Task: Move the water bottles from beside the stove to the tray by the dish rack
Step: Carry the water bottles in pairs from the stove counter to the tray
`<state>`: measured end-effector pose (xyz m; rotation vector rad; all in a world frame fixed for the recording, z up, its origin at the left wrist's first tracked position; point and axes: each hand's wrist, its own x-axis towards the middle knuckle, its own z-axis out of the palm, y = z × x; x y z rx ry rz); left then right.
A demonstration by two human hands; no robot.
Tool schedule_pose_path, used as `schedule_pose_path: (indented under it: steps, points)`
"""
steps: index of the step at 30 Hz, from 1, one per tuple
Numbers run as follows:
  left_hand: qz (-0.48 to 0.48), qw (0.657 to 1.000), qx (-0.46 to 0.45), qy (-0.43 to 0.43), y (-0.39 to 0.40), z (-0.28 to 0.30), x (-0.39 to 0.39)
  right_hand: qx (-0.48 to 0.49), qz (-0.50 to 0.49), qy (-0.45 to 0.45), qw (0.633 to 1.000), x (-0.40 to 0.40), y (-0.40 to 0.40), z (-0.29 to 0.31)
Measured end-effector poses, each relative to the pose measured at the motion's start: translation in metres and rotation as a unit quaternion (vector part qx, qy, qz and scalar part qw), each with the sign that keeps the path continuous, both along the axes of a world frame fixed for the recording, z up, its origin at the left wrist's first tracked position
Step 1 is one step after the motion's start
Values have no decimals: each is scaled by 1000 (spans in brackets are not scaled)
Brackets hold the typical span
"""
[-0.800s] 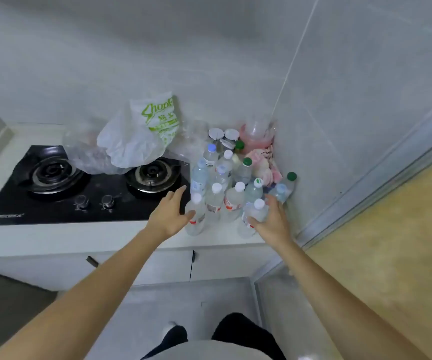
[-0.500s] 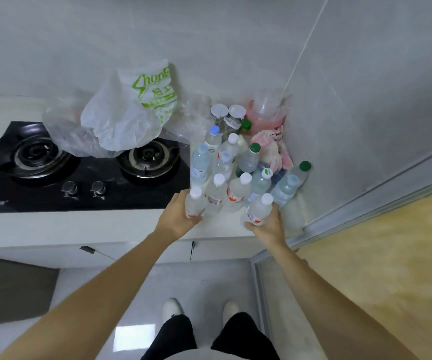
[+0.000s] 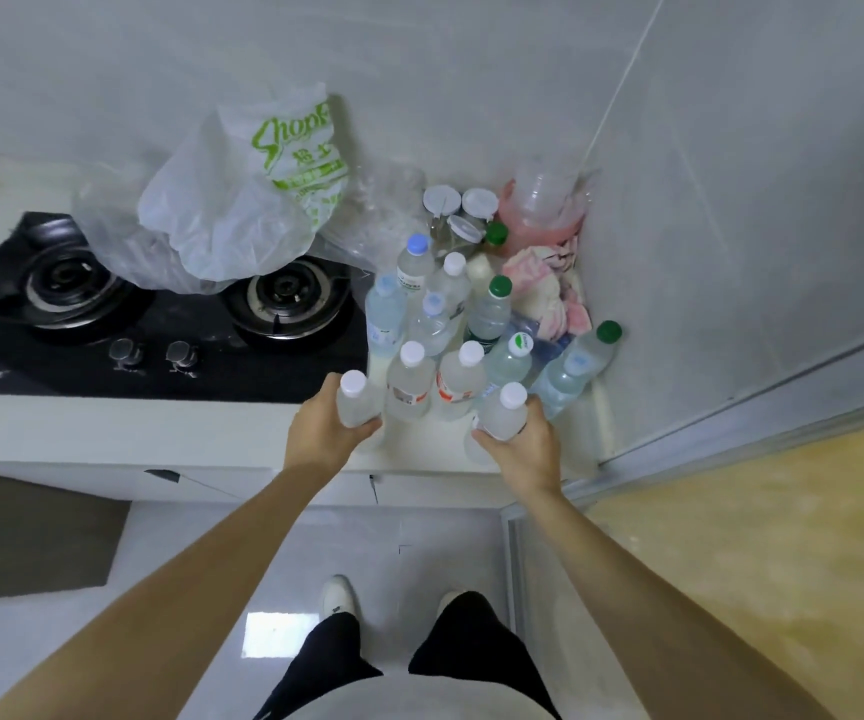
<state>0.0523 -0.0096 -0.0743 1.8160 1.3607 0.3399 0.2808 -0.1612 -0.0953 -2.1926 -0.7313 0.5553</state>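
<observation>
Several clear water bottles (image 3: 453, 324) with white, blue or green caps stand packed in the counter corner, right of the black gas stove (image 3: 160, 324). My left hand (image 3: 323, 433) is wrapped around a white-capped bottle (image 3: 354, 402) at the front left of the group. My right hand (image 3: 521, 444) grips another white-capped bottle (image 3: 502, 415) at the front right. Both held bottles stay upright near the counter's front edge. No tray or dish rack is in sight.
A white plastic shopping bag (image 3: 243, 200) and clear bags lie over the back of the stove. Behind the bottles are small jars with white lids (image 3: 458, 207), a pink container (image 3: 544, 215) and a pink cloth (image 3: 549, 293). A tiled wall (image 3: 731, 200) closes the right side.
Both hands went from reaching beside the front bottles to closing around one each. The two held bottles have shifted slightly toward the counter's front edge.
</observation>
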Motion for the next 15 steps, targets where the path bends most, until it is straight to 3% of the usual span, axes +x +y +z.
schedule_pose_path:
  steps: [6, 15]
  points:
    - [30, 998, 35, -49, -18, 51, -34, 36, 158, -29, 986, -4, 7, 53]
    - [112, 985, 111, -64, -51, 146, -127, 147, 380, -7, 913, -78, 57, 150]
